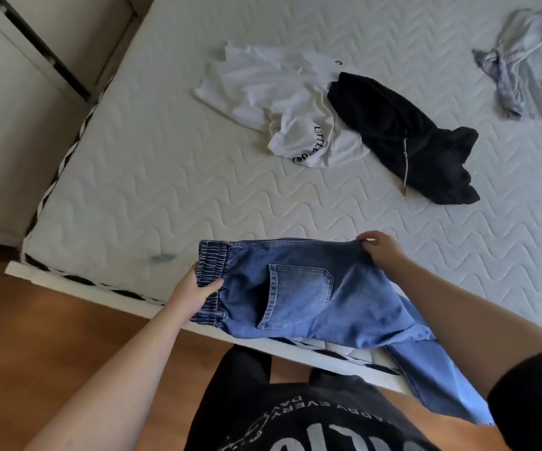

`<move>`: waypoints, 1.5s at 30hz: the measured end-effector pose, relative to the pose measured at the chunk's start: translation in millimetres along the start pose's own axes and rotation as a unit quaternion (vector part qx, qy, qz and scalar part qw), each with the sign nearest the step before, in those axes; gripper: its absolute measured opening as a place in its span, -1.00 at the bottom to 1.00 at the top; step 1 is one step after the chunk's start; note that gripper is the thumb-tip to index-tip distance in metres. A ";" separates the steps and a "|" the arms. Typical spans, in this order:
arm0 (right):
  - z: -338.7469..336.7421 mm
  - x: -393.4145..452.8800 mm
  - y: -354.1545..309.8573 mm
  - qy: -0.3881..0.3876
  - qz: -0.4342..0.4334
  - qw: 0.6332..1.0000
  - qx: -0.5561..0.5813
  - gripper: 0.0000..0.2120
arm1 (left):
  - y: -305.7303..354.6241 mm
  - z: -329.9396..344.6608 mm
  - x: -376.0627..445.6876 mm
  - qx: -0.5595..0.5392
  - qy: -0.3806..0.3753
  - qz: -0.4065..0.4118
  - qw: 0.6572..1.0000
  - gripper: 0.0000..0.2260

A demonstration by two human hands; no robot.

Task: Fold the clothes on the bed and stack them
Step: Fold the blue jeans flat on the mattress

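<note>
While the jeans (312,294) hang over the near edge of the bed (152,190), both hands keep them stretched flat between them. The left hand (194,292) grasps the elastic waistband, fingers curled over it; the right hand (382,250) pinches the seat seam at the far side. Holding these two points pulls the upper part taut, back pocket up, probably so the halves line up before a fold. The legs trail off the bed edge toward the floor, past the right arm, so they are not yet folded. Farther up the mattress lie a crumpled white shirt (273,99) and, touching it, a black garment (406,138); a grey one (530,66) sits well apart at the far right. None looks folded, and no stack shows yet.
</note>
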State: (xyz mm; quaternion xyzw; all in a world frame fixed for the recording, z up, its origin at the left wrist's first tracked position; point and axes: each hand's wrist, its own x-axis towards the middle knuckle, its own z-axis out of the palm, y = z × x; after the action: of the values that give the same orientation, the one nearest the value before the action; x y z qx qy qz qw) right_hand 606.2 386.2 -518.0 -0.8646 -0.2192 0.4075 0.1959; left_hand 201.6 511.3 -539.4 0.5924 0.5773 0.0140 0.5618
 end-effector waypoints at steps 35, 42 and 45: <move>71.3 -27.3 57.9 -0.123 0.059 0.991 -0.009 -0.51 | 47.8 59.7 71.4 0.239 -0.080 0.081 0.964 -0.68; 29.9 -67.5 163.4 -0.062 0.131 0.989 0.030 -0.53 | 77.7 178.8 51.9 0.315 -0.171 0.126 0.925 -0.68; 16.5 -87.2 212.7 -0.034 0.178 0.980 0.087 -0.55 | 85.7 232.2 40.1 0.342 -0.207 0.134 0.907 -0.69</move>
State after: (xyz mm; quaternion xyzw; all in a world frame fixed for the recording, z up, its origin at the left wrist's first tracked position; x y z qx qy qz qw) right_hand 590.0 165.9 -583.9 -0.8551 -0.0316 0.4825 0.1870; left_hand 426.7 414.0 -591.8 0.8095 0.3323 -0.2322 0.4246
